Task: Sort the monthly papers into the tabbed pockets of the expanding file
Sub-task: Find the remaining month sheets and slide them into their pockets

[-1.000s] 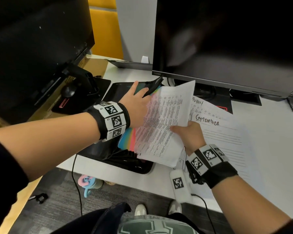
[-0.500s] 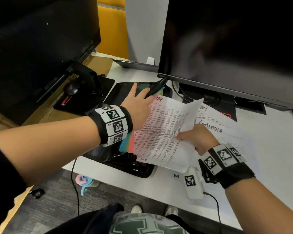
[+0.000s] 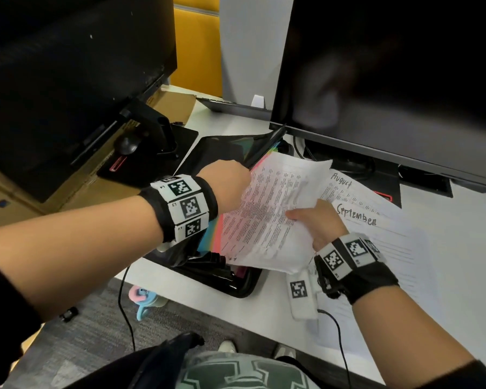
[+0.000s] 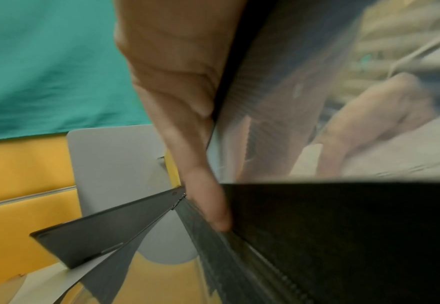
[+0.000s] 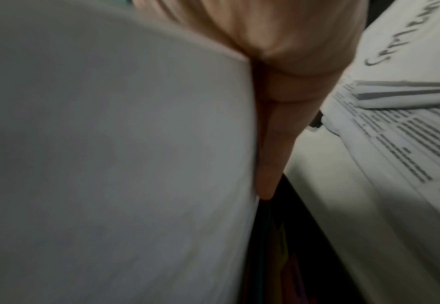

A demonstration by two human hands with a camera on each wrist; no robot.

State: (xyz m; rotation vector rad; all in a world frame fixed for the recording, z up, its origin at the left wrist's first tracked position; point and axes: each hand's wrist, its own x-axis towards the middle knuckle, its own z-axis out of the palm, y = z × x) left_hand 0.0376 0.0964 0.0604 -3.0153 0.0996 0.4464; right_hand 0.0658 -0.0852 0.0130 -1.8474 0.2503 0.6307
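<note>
- The right hand is pinching a printed sheet by its right edge, thumb on top and fingers underneath, and is holding it slanted over the expanding file. Gripped at one edge only, the sheet is likely to buckle or crease as its left edge meets the dividers — the paper is already looking rumpled near the thumb.
- The left hand is reaching into the file at the dark front flap. From the left wrist view one straight finger is pressing along the flap's edge, seemingly parting the pockets; whether the other fingers are curling round anything I cannot tell. If that finger is slipping, the pocket could be closing on the sheet before it is seated.
- The tab labels are not showing, so a wrong-month pocket is a real risk — the coloured dividers are sitting close together.
- The file is lying open near the front edge of the white desk, just in front of the monitor, its black accordion folds fanning towards the person.
- Just beside the right hand, the sheets headed August and September are waiting in an overlapping stack on the desk; a swing of the right wrist could be scattering them.
</note>
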